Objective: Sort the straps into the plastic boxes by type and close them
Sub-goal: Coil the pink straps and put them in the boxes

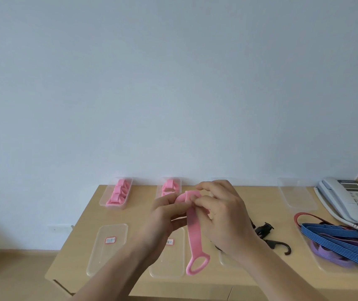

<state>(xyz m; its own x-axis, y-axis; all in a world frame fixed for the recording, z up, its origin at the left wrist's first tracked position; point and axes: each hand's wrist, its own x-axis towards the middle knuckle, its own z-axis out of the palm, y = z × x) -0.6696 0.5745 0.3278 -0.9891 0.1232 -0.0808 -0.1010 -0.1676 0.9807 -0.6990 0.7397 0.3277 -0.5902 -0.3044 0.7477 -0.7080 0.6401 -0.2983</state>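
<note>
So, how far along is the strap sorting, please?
Done: folded pink straps sit in the left back box and middle back box. In hand: left hand and right hand fold another pink strap. Left: blue striped straps, purple straps and black hooked strap lie unsorted; lids off.

boxes behind lids, telephone right

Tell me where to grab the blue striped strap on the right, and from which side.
Probably pinch the blue striped strap at its mid-run, coming from above: there its bands lie flat together on top of the purple straps, fully exposed. Avoid the far end, where it crosses the red strap beside the phone.
</note>
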